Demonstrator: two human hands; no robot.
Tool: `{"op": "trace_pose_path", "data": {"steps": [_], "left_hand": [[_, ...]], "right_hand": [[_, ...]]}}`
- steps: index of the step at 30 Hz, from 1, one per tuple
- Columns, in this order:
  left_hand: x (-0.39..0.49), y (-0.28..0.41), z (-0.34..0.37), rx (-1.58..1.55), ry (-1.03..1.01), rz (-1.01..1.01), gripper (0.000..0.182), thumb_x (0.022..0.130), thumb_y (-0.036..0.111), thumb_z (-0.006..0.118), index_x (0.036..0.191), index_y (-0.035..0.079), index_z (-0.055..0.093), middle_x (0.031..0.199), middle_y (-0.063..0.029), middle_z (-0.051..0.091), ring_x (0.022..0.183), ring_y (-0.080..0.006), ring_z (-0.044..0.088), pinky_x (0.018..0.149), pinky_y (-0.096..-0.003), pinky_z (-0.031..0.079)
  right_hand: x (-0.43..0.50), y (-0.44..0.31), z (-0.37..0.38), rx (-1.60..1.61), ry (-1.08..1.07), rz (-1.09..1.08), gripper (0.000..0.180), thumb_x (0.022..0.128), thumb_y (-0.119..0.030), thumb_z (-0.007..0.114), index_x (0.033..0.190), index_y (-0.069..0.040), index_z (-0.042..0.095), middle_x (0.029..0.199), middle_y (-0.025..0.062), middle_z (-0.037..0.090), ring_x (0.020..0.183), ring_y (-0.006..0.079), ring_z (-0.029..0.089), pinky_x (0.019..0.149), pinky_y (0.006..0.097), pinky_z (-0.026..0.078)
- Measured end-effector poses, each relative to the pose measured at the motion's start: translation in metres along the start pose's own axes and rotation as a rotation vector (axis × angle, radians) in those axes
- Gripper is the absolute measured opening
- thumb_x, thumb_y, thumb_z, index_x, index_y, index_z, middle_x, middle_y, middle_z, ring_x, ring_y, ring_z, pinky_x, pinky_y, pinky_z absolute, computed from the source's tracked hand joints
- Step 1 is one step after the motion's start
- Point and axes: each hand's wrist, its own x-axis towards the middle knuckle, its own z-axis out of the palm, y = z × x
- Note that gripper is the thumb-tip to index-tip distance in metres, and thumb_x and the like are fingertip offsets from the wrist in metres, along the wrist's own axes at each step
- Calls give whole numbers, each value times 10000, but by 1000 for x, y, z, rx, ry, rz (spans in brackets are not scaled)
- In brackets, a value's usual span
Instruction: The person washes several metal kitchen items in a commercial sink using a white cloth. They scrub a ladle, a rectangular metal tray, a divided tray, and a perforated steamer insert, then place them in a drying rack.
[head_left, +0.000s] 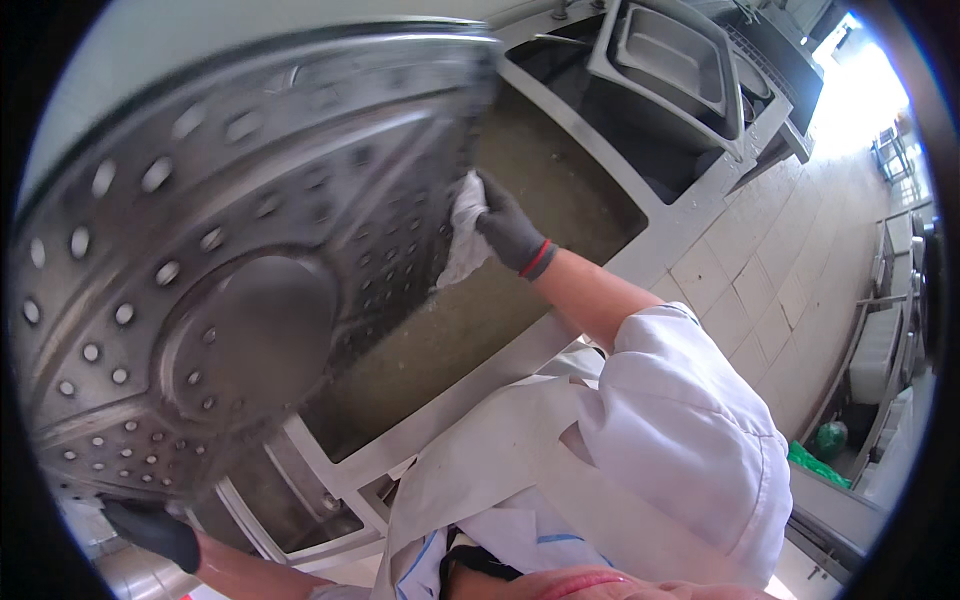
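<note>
A large round perforated metal steamer plate (292, 187) stands tilted over a sink basin (525, 300) of murky water. It bears pressed ribs and rows of holes, and its middle is blurred. My right hand (514, 229), in a dark grey glove with a red cuff band, grips a white cloth (466, 232) at the plate's right edge. At the lower left, my left hand (154, 531), gloved too, holds the plate's lower rim; its fingers are partly hidden.
A second basin (562, 82) holds stacked rectangular steel pans (671, 64). Below the plate lies a smaller metal basin (307, 495). Tiled floor (757, 292) runs along the right, beside a shelf with a white container (876, 352) and green bags (821, 465).
</note>
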Motion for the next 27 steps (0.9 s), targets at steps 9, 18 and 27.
{"op": "trace_pose_path", "data": {"steps": [9, 18, 27], "left_hand": [[-67, 258, 276, -226, -969, 740, 404, 864, 23, 611, 1244, -93, 536, 1195, -187, 606, 1046, -275, 616, 899, -373, 532], [-246, 329, 402, 39, -1240, 1086, 532, 620, -121, 704, 1114, 35, 581, 1225, -110, 569, 1209, -279, 519, 1038, -368, 414], [-307, 191, 459, 164, -1161, 1101, 290, 753, -44, 625, 1039, -1, 617, 1226, -214, 570, 1223, -391, 504, 998, -431, 440]], "right_hand": [[-8, -50, -205, 672, 356, 34, 443, 888, -7, 469, 1324, -81, 472, 1174, 104, 587, 1059, 292, 604, 891, 410, 515], [-6, -22, -269, 992, 61, 300, 297, 1006, -314, 445, 1204, -114, 543, 1140, 27, 601, 1096, 197, 554, 952, 363, 457], [-62, -10, -233, 280, -166, 274, 357, 1002, -162, 482, 1342, -56, 451, 1311, 61, 519, 1196, 204, 483, 1038, 355, 394]]}}
